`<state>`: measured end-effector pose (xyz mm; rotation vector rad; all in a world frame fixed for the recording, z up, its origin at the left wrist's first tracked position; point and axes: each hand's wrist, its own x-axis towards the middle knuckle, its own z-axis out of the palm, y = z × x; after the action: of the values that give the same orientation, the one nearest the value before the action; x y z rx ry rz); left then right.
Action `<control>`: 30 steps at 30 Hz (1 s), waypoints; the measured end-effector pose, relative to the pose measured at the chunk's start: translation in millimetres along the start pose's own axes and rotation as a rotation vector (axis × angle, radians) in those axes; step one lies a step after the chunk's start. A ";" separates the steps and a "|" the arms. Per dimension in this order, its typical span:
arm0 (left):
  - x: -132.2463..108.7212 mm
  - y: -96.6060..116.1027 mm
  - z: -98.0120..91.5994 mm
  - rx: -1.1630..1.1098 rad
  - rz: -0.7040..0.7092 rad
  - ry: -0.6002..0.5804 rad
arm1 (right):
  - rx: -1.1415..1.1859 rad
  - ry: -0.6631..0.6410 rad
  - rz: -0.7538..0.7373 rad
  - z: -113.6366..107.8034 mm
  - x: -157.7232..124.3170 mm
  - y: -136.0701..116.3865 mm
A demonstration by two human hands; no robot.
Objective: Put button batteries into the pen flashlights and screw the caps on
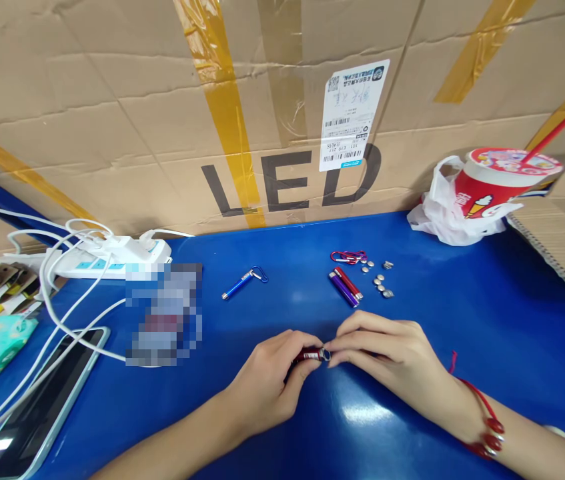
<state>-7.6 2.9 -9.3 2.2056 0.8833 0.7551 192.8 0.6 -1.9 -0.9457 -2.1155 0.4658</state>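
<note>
A dark red mini flashlight is pinched between the thumb and index finger of my left hand. Its open-looking metal end points right, where the thumb and fingertips of my right hand close on it. Whether a small part sits between those fingertips is hidden. Beyond my hands lie a red tube and a purple tube side by side. Small carabiners and several button cells lie around them. Farther left rests a blue mini flashlight with a carabiner clipped on.
At the left are a white power strip with trailing cables, a phone and a blurred-out item. A red drink cup in a plastic bag stands back right, near a cardboard piece. A large carton walls the blue table's back.
</note>
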 end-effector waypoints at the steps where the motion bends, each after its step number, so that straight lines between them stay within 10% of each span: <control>1: -0.2 -0.1 0.1 0.010 0.006 -0.004 | 0.004 0.001 0.001 0.3 0.0 0.1; 30: -1.3 -4.7 0.9 0.041 0.047 -0.035 | 0.169 0.030 0.041 -1.3 4.5 -0.3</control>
<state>-9.6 4.3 -13.7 2.2757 0.8398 0.7239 191.7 3.8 1.3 -0.8941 -1.9986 0.6363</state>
